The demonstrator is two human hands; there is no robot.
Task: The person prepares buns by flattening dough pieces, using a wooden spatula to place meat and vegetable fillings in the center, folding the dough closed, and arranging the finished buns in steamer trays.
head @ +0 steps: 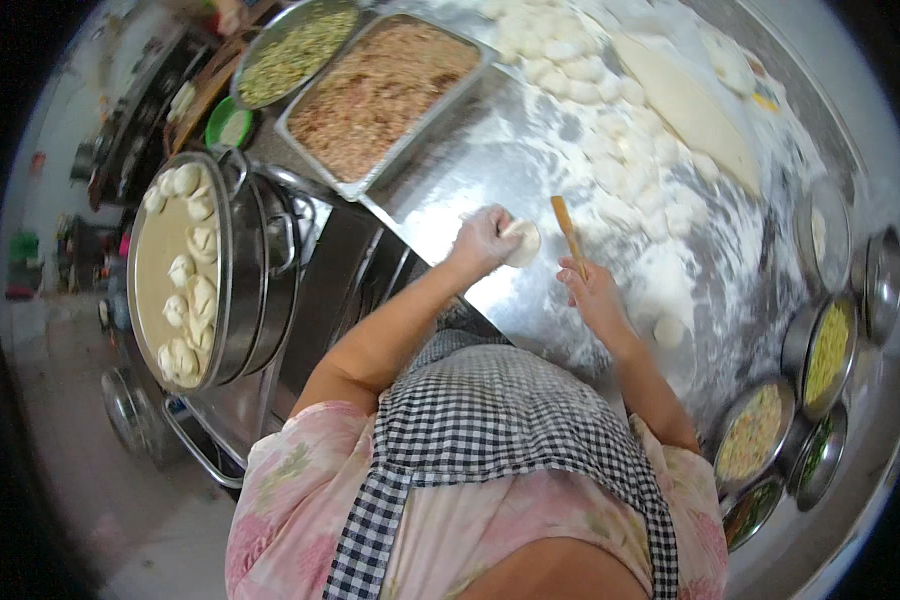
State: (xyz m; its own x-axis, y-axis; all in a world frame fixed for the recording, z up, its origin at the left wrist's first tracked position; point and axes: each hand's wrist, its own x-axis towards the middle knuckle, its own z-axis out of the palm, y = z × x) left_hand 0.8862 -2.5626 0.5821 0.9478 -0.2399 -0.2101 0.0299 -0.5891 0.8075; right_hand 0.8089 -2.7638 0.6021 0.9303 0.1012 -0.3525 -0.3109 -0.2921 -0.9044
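My left hand [486,238] holds a round dough wrapper [523,244] above the steel worktop [450,184]. A flat wooden spatula [565,221] is gripped in my right hand [592,292], its blade pointing away from me. Close to my right forearm, a small dough disc [668,331] lies on the floured steel. Ahead and to the left stands a rectangular metal tray of minced meat filling [390,90]. Many floured dough pieces [622,142] are piled beyond my right hand, beside a large slab of dough [690,105].
At left, a stacked steamer [225,270] carries filled buns [187,300] on its top tier. An oval pan of chopped greens [296,56] and a green bowl [229,124] sit at upper left. Along the right edge stand several metal bowls of fillings [754,431].
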